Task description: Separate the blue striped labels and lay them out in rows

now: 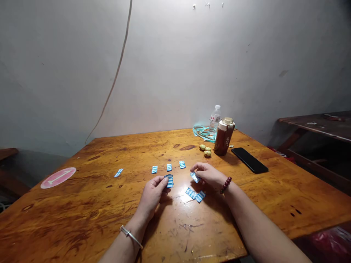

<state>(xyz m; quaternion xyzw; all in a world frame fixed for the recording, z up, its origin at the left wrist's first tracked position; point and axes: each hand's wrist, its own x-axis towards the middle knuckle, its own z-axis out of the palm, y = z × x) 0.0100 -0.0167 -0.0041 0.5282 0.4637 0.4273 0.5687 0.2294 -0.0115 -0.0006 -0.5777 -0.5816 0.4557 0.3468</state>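
Small blue-and-white cards (170,180) are pinched between the thumb and fingers of my left hand (155,191), just above the table. My right hand (210,173) grips another small blue-and-white card (195,177); whether it is one or more I cannot tell. Below that hand, overlapping cards (195,195) lie fanned on the wood. Beyond my hands sit three small groups of cards in a row: a left group (154,169), a middle group (169,167) and a right group (182,164). Farther left lies a separate small group (118,172).
The wooden table (95,204) meets a grey wall. At back right stand a brown SPORT bottle (223,138) and a clear water bottle (214,122) beside a turquoise strap (201,131). Three yellowish round items (207,153) and a black phone (249,160) lie nearby. A pink sticker (58,178) is left.
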